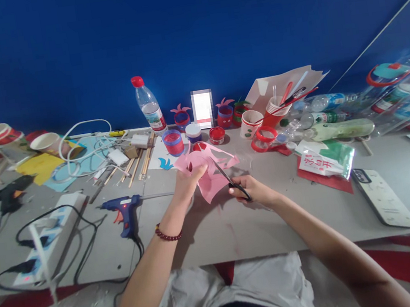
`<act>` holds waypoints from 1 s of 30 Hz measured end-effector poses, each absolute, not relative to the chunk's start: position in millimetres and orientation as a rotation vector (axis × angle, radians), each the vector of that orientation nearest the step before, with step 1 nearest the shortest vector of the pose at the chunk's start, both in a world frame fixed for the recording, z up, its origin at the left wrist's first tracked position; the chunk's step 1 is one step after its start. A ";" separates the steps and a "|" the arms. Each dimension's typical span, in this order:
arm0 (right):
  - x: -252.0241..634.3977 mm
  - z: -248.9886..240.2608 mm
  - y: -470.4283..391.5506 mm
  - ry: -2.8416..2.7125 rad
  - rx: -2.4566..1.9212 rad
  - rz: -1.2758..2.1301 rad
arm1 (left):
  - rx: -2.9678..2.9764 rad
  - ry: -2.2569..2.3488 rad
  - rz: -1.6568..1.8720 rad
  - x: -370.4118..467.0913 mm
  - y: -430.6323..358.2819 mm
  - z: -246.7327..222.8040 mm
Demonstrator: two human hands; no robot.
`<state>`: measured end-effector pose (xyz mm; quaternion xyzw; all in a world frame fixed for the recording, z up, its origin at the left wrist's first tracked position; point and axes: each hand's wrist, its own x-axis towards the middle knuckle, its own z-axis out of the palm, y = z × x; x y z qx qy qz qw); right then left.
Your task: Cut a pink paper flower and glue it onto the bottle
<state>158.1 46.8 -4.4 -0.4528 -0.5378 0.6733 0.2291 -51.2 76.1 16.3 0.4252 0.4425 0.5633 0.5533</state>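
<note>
My left hand [192, 178] is closed on a sheet of pink paper [213, 187], which has ragged cut edges and holes in it. My right hand [252, 190] grips a pair of scissors [238, 188] with black handles, and the blades reach into the paper from its right side. Just behind the paper stand a cup [173, 143] with red and blue bands, a jar with a white lid [193, 133] and an open pot of red paint [217, 135]. A blue paper cutout [166, 163] lies left of the paper.
A blue glue gun [123, 210] with a lit red light lies left of my left arm, near a power strip [54, 235] and loose cables. A water bottle [150, 108] stands at the back. Plastic bottles [337, 114] and a phone [385, 199] lie to the right.
</note>
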 end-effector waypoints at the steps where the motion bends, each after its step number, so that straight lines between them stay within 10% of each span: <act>1: 158.2 -4.3 46.9 -1.481 -1.247 1.851 | 1.012 1.042 1.330 -51.2 76.1 15.9; 30: 157.0 -0.2 45.1 -1.512 -1.279 1.788 | 0.942 0.985 1.328 -52.8 77.9 12.6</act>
